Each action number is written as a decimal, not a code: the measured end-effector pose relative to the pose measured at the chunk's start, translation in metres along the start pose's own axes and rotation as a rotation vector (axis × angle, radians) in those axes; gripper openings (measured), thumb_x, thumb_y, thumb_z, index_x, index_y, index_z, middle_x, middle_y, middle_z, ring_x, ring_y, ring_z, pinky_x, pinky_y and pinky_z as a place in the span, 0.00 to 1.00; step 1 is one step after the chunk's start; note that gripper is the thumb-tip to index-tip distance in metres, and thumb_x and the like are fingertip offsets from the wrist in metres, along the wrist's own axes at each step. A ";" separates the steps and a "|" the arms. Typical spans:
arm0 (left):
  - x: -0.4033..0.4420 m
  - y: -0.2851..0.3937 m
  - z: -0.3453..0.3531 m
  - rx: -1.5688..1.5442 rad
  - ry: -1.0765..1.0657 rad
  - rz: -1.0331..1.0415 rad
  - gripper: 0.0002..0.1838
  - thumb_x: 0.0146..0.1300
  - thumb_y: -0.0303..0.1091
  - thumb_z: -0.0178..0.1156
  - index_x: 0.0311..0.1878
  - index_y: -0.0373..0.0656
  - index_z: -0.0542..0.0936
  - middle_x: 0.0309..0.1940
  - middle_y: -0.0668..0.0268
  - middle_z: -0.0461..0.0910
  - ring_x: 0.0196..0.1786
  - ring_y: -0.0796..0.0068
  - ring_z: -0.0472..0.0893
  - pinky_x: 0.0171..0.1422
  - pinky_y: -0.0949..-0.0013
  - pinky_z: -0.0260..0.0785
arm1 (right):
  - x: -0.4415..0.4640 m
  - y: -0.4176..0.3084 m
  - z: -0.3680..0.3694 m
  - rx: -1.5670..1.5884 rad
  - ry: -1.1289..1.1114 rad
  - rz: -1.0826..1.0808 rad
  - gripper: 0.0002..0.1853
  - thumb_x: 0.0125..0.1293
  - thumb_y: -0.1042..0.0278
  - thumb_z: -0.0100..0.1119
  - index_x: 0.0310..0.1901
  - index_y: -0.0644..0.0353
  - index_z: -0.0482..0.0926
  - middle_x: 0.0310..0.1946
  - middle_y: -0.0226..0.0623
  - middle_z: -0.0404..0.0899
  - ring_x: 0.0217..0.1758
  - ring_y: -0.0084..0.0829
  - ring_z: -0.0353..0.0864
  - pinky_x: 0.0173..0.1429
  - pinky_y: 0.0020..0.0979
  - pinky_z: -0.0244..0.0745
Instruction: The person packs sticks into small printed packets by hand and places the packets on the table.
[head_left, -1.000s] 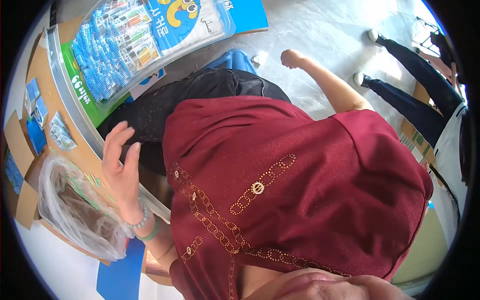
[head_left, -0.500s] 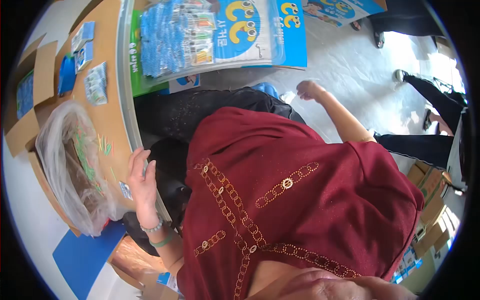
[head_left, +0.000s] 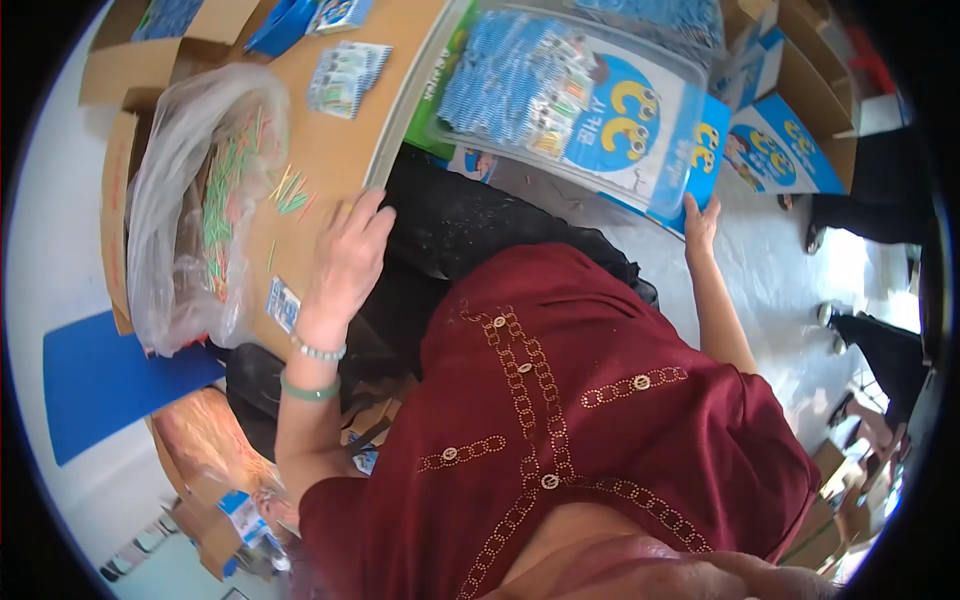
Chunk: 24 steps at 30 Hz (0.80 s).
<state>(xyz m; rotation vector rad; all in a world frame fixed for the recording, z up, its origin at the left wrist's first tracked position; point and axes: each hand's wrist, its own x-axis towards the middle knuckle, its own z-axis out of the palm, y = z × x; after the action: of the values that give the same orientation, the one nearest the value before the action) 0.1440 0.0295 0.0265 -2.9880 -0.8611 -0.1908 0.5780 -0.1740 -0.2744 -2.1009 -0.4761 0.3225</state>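
At the edge of the worktop (head_left: 325, 150), the left hand (head_left: 347, 258) curls loosely, its grip unclear. The right hand (head_left: 703, 222) pinches a corner of the blue box (head_left: 703, 148).

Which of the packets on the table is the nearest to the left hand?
The small packet lying alone beside the left hand; the other packets lie farther up the view.

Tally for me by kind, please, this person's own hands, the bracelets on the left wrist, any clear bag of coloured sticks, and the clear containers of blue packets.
Left hand and right hand: 2
Beaded bracelet and green bracelet: 2
Clear bag of coloured sticks: 1
Near clear container and far clear container: 2
Total: 7
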 end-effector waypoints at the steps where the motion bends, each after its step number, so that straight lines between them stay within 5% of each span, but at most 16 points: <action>1: 0.006 -0.007 0.005 0.001 0.004 -0.022 0.10 0.50 0.21 0.57 0.38 0.37 0.76 0.49 0.56 0.75 0.54 0.55 0.74 0.59 0.57 0.66 | -0.001 0.001 0.003 -0.018 0.039 0.040 0.21 0.60 0.56 0.59 0.48 0.64 0.73 0.46 0.40 0.76 0.47 0.32 0.74 0.50 0.36 0.69; 4: 0.022 -0.033 0.025 0.109 -0.049 0.255 0.12 0.46 0.21 0.57 0.37 0.37 0.75 0.50 0.57 0.74 0.57 0.58 0.72 0.65 0.57 0.63 | 0.004 -0.005 0.017 -0.063 0.113 0.117 0.22 0.59 0.63 0.61 0.51 0.67 0.71 0.43 0.40 0.78 0.43 0.33 0.77 0.51 0.33 0.70; 8: 0.039 -0.053 0.044 0.157 -0.066 0.382 0.10 0.45 0.22 0.58 0.35 0.38 0.76 0.49 0.58 0.75 0.59 0.60 0.71 0.68 0.56 0.60 | 0.009 0.013 -0.004 0.306 -0.092 0.303 0.16 0.61 0.62 0.59 0.48 0.63 0.75 0.41 0.36 0.79 0.42 0.29 0.78 0.49 0.30 0.71; 14: 0.058 -0.075 0.060 -0.028 -0.022 0.347 0.05 0.47 0.24 0.58 0.30 0.40 0.77 0.42 0.61 0.75 0.54 0.63 0.74 0.67 0.58 0.60 | 0.016 0.012 -0.008 0.602 -0.250 0.499 0.17 0.59 0.65 0.62 0.46 0.66 0.75 0.39 0.39 0.80 0.41 0.31 0.80 0.46 0.30 0.75; 24: 0.060 -0.085 0.062 -0.297 -0.009 0.277 0.02 0.51 0.28 0.60 0.26 0.44 0.77 0.29 0.65 0.72 0.42 0.69 0.76 0.65 0.59 0.59 | 0.031 0.007 -0.024 0.472 -0.347 0.578 0.21 0.61 0.62 0.62 0.52 0.67 0.73 0.44 0.41 0.80 0.44 0.34 0.80 0.50 0.34 0.77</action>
<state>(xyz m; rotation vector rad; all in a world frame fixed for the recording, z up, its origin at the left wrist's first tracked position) 0.1562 0.1373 -0.0283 -3.3401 -0.4432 -0.3222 0.6169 -0.1818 -0.2689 -1.6790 0.0345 1.0382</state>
